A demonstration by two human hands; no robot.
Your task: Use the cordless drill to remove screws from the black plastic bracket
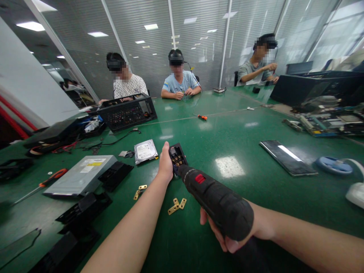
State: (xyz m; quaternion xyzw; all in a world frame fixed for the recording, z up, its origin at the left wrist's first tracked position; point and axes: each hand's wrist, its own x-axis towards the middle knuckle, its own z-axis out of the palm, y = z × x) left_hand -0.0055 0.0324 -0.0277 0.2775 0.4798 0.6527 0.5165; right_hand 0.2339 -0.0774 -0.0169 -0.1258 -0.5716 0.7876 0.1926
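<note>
My left hand (165, 162) grips a small black block with brass-coloured contacts (177, 153), perhaps a terminal block, tilted up above the table. In my right hand (217, 231) is a black power drill (216, 197) with a red switch on top. The drill's front end meets the lower part of the block; its bit tip is too small to make out. Below them on the table lie several small brass plates with holes (176, 206). Another little group of brass pieces (140, 192) is left of my forearm. A hard drive (145, 151) rests just beyond my left hand.
On the left are an optical drive (85, 172), an orange-handled screwdriver (54, 177) and black plastic parts (82, 212). A black case (127, 112) stands farther back. A phone (287, 156) and circuit boards (327, 121) lie right. Several people sit across the green table (227, 132).
</note>
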